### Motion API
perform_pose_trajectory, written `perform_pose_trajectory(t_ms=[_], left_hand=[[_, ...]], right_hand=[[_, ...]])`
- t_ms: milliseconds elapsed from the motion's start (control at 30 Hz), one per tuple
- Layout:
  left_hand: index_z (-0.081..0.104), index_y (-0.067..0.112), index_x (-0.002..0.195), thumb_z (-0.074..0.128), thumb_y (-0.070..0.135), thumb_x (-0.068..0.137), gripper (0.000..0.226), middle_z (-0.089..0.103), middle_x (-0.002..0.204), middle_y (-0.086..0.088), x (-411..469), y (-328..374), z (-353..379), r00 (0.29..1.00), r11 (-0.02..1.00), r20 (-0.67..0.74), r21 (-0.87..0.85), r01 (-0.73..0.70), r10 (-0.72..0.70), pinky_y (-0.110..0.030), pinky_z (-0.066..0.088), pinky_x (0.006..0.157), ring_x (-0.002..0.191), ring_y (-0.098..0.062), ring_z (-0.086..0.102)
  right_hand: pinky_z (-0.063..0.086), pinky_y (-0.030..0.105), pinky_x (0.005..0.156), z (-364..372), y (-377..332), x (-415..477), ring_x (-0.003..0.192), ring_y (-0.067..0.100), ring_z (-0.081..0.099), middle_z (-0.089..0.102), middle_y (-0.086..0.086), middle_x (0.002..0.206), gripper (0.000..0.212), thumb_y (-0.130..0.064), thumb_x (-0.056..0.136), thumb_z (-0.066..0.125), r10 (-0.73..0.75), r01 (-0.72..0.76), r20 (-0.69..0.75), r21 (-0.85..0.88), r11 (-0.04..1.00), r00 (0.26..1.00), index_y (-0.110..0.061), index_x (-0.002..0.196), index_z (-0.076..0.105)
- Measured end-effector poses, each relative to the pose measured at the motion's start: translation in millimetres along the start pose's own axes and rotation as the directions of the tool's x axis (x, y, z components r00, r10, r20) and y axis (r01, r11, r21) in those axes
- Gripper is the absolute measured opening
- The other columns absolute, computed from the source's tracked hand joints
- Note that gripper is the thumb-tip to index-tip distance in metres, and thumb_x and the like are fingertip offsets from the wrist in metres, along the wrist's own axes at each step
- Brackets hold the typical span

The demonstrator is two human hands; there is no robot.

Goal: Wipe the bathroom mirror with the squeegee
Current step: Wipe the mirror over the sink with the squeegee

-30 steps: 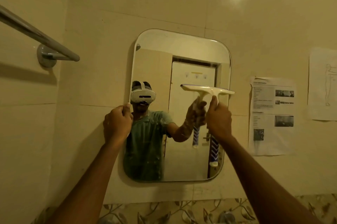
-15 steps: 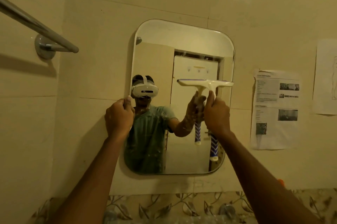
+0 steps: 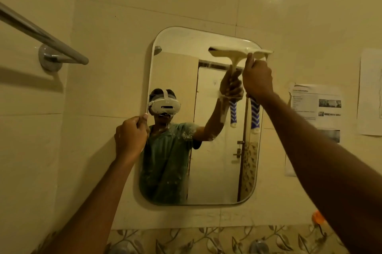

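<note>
The rounded rectangular mirror [image 3: 208, 171] hangs on the tiled wall ahead. My right hand [image 3: 257, 79] grips the handle of the white squeegee [image 3: 237, 52], whose blade lies flat against the glass near the mirror's top right corner. The handle's blue-and-white end [image 3: 255, 115] sticks out below my fist. My left hand [image 3: 131, 136] holds the mirror's left edge at mid height, thumb on the rim. The glass reflects the person, the headset and the squeegee.
A chrome towel bar [image 3: 45, 36] juts from the wall at upper left. Printed paper sheets [image 3: 316, 104] are stuck to the wall right of the mirror. A leaf-pattern tile band [image 3: 206, 239] runs below, with an orange object [image 3: 318, 217] at lower right.
My right hand has raised the squeegee from the mirror's middle right up to near its top right corner. My left hand has kept its hold on the left edge.
</note>
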State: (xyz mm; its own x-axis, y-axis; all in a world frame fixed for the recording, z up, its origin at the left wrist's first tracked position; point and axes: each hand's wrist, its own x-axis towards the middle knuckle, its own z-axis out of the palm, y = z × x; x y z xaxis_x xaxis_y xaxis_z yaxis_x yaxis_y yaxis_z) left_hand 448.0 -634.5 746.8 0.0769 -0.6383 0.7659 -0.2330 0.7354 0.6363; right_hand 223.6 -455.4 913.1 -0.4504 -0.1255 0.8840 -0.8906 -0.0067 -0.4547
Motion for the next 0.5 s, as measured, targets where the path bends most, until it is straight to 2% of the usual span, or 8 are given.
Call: perform_pose_trajectory(t_ms=[67,200,333,433,500], left_hand=[[0.053,0.022,0.059,0.043,0.038,0.099,0.044,0.051,0.053,0.007,0,1,2,1.0,1.0,-0.003,-0.005,0.014,-0.014,-0.02,0.028,0.051,0.053,-0.006,0.047],[0.052,0.022,0.057,0.043,0.037,0.099,0.045,0.049,0.052,0.009,-3,3,3,0.999,1.0,-0.025,-0.008,0.02,-0.021,-0.022,0.027,0.05,0.052,-0.004,0.044],[0.061,0.013,0.068,0.042,0.038,0.099,0.045,0.05,0.055,0.008,-3,4,2,0.999,0.999,-0.021,-0.014,0.034,-0.034,-0.022,0.029,0.051,0.054,-0.004,0.045],[0.062,0.014,0.069,0.041,0.039,0.099,0.045,0.052,0.055,0.008,-3,3,2,0.999,0.999,-0.018,-0.012,0.034,-0.034,-0.021,0.029,0.051,0.054,-0.005,0.047],[0.061,0.014,0.069,0.041,0.04,0.099,0.045,0.052,0.055,0.008,-3,3,3,0.999,0.999,-0.02,-0.009,0.032,-0.032,-0.02,0.028,0.05,0.053,-0.005,0.047]], right_hand=[[0.037,0.014,0.039,4,14,-22,0.041,-0.001,0.051,0.056,-0.004,0.058,0.049,-0.045,0.105,0.027,0.007,-0.008,0.018,0.039,0.999,1.0,-0.021,0.07,0.052],[0.057,0.029,0.049,16,48,-83,0.052,0.014,0.067,0.067,0.006,0.066,0.046,-0.042,0.105,0.028,0.046,-0.053,0.057,0.132,0.99,0.997,-0.019,0.078,0.057],[0.045,0.015,0.04,21,57,-119,0.043,0.0,0.058,0.057,-0.006,0.052,0.044,-0.042,0.105,0.028,0.033,-0.035,0.02,0.095,0.995,0.999,-0.03,0.069,0.052],[0.033,0.007,0.032,11,44,-86,0.035,-0.005,0.05,0.054,-0.008,0.044,0.047,-0.04,0.105,0.031,0.011,-0.013,0.016,0.098,0.995,1.0,-0.025,0.065,0.051],[0.03,0.007,0.031,3,26,-52,0.032,-0.004,0.048,0.049,-0.009,0.047,0.049,-0.04,0.105,0.031,0.015,-0.014,-0.018,0.081,0.997,1.0,-0.022,0.063,0.049]])
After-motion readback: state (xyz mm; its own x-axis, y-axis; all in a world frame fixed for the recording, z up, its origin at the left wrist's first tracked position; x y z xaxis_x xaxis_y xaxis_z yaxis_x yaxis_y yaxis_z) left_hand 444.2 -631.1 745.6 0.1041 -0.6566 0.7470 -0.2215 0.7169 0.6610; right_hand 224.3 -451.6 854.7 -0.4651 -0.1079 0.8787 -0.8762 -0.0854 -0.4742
